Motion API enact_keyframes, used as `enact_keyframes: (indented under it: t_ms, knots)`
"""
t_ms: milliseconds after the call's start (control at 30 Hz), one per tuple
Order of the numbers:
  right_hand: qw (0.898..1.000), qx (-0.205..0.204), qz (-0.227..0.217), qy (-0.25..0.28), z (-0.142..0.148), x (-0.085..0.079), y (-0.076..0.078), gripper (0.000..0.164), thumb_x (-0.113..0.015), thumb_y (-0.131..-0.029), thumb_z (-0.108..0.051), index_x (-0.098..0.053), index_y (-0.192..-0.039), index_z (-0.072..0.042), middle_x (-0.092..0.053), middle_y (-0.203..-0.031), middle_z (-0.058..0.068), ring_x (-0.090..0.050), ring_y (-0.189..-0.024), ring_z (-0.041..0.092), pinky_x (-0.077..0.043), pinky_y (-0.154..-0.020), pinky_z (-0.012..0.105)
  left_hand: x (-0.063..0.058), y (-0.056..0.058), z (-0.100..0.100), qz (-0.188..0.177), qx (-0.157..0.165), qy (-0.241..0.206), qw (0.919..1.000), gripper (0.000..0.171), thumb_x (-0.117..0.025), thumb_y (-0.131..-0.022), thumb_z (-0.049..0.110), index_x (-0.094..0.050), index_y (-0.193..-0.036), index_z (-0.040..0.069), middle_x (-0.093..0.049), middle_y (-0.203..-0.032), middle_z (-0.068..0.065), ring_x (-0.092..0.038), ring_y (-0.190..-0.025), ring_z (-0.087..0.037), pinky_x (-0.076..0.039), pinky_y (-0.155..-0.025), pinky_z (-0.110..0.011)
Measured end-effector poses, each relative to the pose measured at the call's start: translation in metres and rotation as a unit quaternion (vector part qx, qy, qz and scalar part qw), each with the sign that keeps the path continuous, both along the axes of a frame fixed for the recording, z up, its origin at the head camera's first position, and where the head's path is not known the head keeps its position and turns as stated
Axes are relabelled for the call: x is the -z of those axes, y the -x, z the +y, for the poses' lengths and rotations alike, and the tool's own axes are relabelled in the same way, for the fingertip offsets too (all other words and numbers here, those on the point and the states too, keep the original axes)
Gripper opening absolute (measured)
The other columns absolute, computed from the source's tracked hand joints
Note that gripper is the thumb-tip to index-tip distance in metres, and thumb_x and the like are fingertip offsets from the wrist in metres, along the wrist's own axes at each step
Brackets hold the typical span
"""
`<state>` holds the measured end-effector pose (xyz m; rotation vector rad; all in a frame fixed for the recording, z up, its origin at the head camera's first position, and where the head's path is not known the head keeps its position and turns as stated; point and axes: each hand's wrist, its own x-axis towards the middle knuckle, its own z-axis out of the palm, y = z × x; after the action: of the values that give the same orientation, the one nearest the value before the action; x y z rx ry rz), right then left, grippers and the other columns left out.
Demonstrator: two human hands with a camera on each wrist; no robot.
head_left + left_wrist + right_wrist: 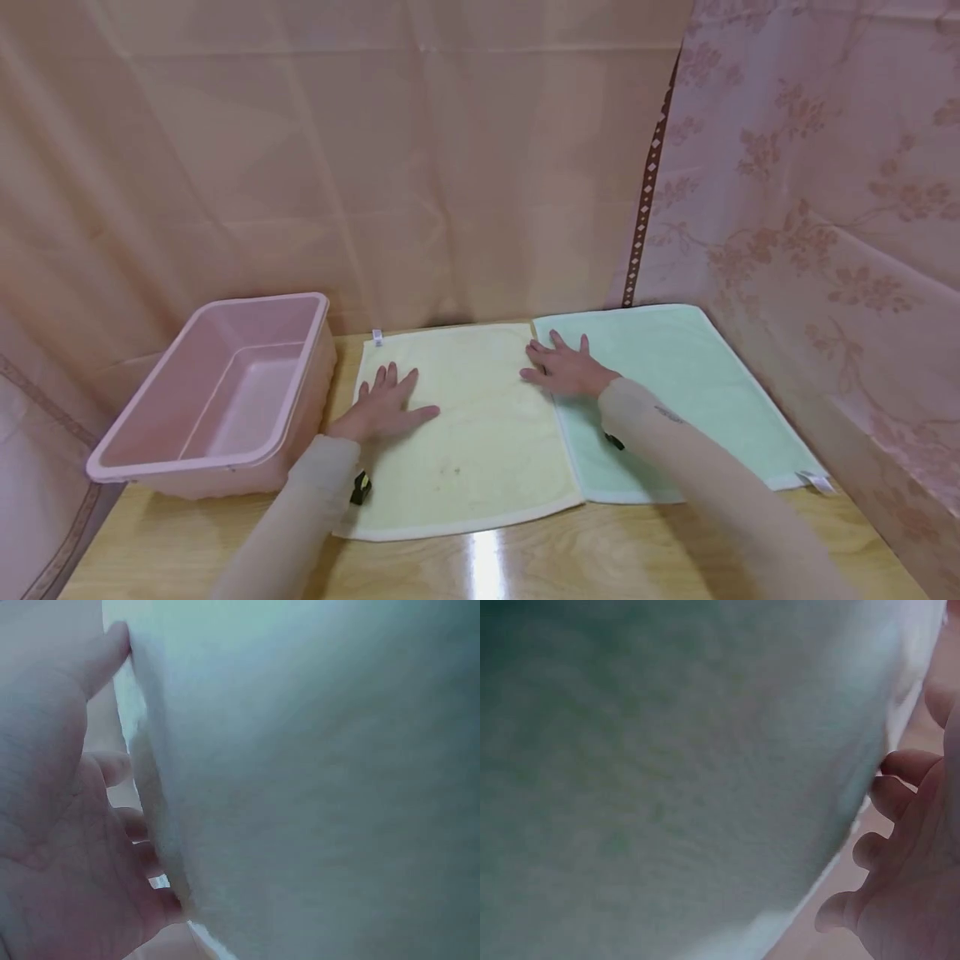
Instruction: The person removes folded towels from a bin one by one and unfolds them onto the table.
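A pale yellow towel (pixel 465 425) lies flat on the table, its right edge meeting a mint green towel (pixel 660 367). My left hand (pixel 384 412) rests on the yellow towel near its left edge, fingers and thumb spread. Over the seam between the two towels, my right hand (pixel 564 368) lies with its fingers spread and the thumb toward the yellow one. In the left wrist view the fingertips of my left hand (pixel 67 802) show along a pale cloth edge (pixel 161 787). The right wrist view has my right hand (pixel 911 862) beside a cloth border (pixel 855 802).
To the left stands a pink plastic basin (pixel 307 392) close to the yellow towel. Wooden tabletop (pixel 420 567) shows along the front. A beige curtain (pixel 465 167) hangs behind, and a pink floral curtain (pixel 847 233) borders the right side. Small white tags (pixel 377 337) stick out at towel corners.
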<state>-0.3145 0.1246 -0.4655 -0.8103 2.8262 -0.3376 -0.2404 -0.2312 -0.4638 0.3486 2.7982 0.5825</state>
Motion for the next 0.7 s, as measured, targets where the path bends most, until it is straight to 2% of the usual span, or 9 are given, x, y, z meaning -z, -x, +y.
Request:
enact_keyframes:
  t_ms: [200,367,500,700]
  knots:
    - [0.999,0.028,-0.006,-0.026,-0.003,0.007,0.010,0.073,-0.038,-0.105,-0.059,-0.031,-0.161,-0.013,-0.025,-0.166,0.005,-0.003,-0.153,0.042,0.006,-0.104,0.082,-0.001,0.013,0.000,-0.009,-0.002,0.016,0.9998,0.101,-0.054,-0.091,0.072,-0.019,-0.163,0.011,0.003,-0.164,-0.031,0.009,-0.151,-0.046,0.005,-0.115,-0.069]
    - [0.998,0.035,-0.044,-0.031,-0.003,0.008,0.011,0.073,-0.034,-0.107,-0.056,-0.019,-0.163,-0.012,-0.014,-0.169,0.006,0.000,-0.154,0.040,0.001,-0.108,0.079,-0.002,0.018,0.001,-0.033,0.000,0.037,0.9988,0.105,-0.051,-0.090,0.077,-0.012,-0.164,0.014,0.008,-0.165,-0.027,0.012,-0.151,-0.044,0.005,-0.116,-0.067]
    - [0.997,0.031,-0.067,-0.035,-0.005,0.008,0.011,0.073,-0.030,-0.108,-0.054,-0.011,-0.164,-0.011,-0.006,-0.170,0.006,0.004,-0.154,0.037,0.002,-0.111,0.075,-0.002,0.022,-0.001,-0.042,-0.001,0.049,0.9979,0.107,-0.052,-0.088,0.078,-0.012,-0.164,0.015,0.007,-0.166,-0.027,0.011,-0.152,-0.044,0.003,-0.116,-0.068]
    - [0.996,0.033,-0.070,-0.034,-0.005,0.006,0.005,0.072,-0.031,-0.109,-0.052,-0.011,-0.164,-0.011,-0.006,-0.170,0.005,0.003,-0.155,0.036,0.002,-0.113,0.073,0.000,0.019,0.002,-0.045,-0.004,0.047,0.9978,0.109,-0.052,-0.087,0.079,-0.011,-0.165,0.015,0.008,-0.166,-0.027,0.012,-0.152,-0.044,0.004,-0.116,-0.067]
